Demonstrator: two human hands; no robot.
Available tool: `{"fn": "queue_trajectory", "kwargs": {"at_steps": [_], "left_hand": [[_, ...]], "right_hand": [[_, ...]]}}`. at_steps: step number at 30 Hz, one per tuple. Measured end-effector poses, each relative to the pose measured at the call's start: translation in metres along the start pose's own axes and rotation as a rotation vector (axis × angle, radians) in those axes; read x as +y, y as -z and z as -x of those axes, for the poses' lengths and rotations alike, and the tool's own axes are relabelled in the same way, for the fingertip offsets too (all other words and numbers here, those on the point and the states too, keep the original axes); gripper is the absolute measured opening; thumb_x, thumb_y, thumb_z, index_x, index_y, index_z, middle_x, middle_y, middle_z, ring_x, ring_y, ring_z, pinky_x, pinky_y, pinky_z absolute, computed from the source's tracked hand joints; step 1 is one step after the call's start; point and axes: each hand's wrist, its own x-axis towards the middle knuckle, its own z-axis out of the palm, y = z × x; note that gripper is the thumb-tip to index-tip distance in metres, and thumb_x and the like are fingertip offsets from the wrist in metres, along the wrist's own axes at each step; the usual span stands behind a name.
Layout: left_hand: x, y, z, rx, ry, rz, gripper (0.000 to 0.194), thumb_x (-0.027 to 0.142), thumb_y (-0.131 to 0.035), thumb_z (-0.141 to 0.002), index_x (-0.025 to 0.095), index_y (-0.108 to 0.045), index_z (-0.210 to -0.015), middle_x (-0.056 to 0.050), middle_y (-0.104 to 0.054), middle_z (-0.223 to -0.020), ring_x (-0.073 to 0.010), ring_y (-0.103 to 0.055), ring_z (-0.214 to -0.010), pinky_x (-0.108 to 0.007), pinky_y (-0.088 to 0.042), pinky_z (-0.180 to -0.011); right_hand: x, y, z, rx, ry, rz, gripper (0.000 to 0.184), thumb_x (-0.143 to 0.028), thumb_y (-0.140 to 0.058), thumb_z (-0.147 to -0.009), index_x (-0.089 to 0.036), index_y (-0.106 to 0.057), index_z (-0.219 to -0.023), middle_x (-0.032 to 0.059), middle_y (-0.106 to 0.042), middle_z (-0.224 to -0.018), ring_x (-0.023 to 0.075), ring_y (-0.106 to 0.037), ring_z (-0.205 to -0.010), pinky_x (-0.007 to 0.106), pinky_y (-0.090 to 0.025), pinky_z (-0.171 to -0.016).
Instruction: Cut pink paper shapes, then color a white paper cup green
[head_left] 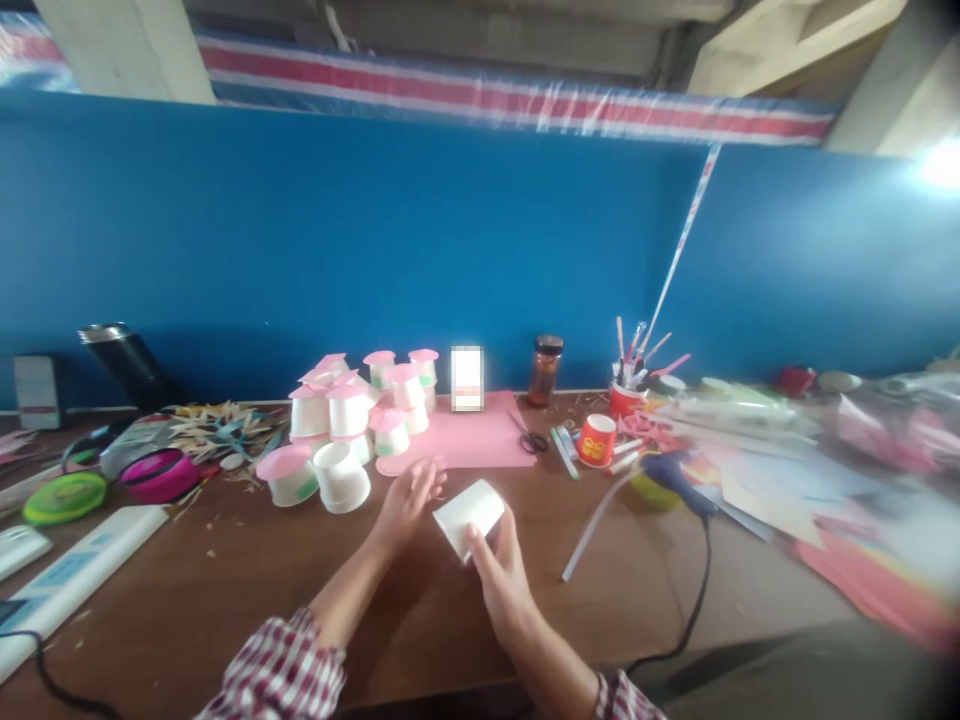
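My right hand (501, 577) is closed on a white paper cup (470, 510), tilted above the brown table, with the thumb against its near side. To the left of it, my left hand (411, 497) is held with its fingers stretched out and nothing in it, apart from the cup. Just beyond my left hand stands another white paper cup (342, 480). Beside that one is a cup with a pink paper top (289, 475). Several more pink-topped cups (349, 412) are stacked behind them, next to a pink paper sheet (480, 437).
Scissors (533, 441) lie by the pink sheet's right edge. A red paper cup (597, 442) and a glue gun (679, 482) with a glue stick and cord are to the right. A brown jar (546, 372) stands behind. A power strip (82, 580) lies on the left.
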Motion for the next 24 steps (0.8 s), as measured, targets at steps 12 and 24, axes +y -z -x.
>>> {"fn": "queue_trajectory", "kwargs": {"at_steps": [12,24], "left_hand": [[0.034,-0.022,0.047,-0.451,-0.021,0.22,0.077,0.044,-0.058,-0.081,0.022,-0.022,-0.145,-0.012,-0.047,-0.138,-0.0262,-0.049,-0.12,-0.039,-0.044,-0.096],[0.04,-0.012,0.049,-0.192,-0.335,-0.113,0.074,0.041,-0.077,-0.063,0.021,-0.048,-0.128,-0.013,-0.053,-0.127,-0.0306,-0.05,-0.116,-0.045,-0.04,-0.098]], "right_hand": [[-0.01,0.001,-0.008,-0.009,-0.216,-0.501,0.046,-0.06,-0.042,-0.088,-0.021,-0.058,-0.106,0.0071,-0.068,-0.098,0.0227,-0.064,-0.083,0.031,-0.052,-0.06],[-0.008,-0.004,-0.009,-0.13,-0.432,-0.596,0.054,-0.067,-0.047,-0.081,-0.018,-0.066,-0.095,-0.0002,-0.062,-0.067,0.0104,-0.053,-0.053,0.02,-0.044,-0.05]]}}
